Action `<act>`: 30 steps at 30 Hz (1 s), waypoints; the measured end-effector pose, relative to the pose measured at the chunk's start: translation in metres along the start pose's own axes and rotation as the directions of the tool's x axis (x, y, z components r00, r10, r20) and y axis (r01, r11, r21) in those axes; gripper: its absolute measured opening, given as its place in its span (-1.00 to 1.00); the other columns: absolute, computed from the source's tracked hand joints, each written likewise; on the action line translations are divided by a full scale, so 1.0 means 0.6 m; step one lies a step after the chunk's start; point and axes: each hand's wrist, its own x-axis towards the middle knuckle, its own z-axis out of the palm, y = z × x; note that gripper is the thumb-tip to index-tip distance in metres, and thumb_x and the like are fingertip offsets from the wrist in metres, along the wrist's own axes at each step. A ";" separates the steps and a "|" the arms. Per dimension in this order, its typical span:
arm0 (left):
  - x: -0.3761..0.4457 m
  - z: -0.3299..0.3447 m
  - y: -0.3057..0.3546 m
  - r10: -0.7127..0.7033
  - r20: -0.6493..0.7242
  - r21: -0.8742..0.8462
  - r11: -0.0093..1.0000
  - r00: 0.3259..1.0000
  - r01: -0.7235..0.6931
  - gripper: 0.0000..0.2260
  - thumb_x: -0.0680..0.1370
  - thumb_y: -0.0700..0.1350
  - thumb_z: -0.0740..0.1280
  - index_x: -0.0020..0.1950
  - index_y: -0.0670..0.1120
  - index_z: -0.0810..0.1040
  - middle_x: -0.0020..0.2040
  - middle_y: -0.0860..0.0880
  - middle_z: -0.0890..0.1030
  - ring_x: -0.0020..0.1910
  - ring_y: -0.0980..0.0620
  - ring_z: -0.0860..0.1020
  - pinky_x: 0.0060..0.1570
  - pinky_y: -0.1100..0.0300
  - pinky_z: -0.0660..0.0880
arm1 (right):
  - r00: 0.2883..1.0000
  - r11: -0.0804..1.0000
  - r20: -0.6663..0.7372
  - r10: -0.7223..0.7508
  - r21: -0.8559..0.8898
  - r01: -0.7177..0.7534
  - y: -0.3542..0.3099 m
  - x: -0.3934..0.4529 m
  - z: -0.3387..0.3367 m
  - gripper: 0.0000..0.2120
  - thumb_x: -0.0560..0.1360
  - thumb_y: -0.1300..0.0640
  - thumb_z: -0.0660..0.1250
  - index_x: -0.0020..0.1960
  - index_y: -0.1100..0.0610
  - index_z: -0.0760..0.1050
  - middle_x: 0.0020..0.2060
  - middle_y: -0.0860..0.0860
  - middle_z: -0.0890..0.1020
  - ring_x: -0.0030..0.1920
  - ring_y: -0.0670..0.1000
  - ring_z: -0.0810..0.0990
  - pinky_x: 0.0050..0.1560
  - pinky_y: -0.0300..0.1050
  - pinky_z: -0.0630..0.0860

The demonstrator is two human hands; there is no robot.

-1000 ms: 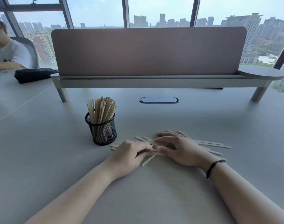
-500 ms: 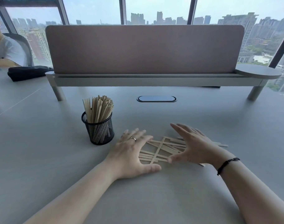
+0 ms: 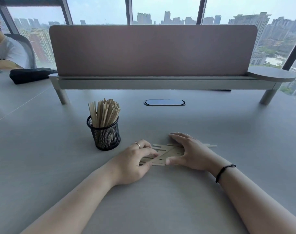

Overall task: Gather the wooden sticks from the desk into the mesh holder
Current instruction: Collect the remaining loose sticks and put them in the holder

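Loose sticks (image 3: 162, 153), flat on desk (image 3: 59, 166): prob. light, stiff, thin; take mid-bundle. Left hand (image 3: 133, 163) and right hand (image 3: 189, 153), fingers curled, squeeze the pile.

no readable text, label, brand, number or sign shows anywhere: none on the black wire-mesh holder (image 3: 104, 132), the pale flat wooden sticks (image 3: 162, 153) beside it, or the grey desk (image 3: 211, 132) under it.
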 end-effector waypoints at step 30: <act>0.018 0.016 0.019 -0.186 -0.034 0.161 0.969 0.982 0.190 -0.19 0.46 0.38 0.30 0.59 0.12 0.05 0.61 0.06 0.16 0.60 0.07 0.03 0.55 0.15 0.05 | 0.984 0.869 -0.164 0.071 0.494 0.019 -0.091 0.045 0.033 -0.43 0.60 -0.33 0.03 0.12 0.07 0.61 0.06 -0.13 0.68 0.14 -0.12 0.59 0.21 -0.10 0.45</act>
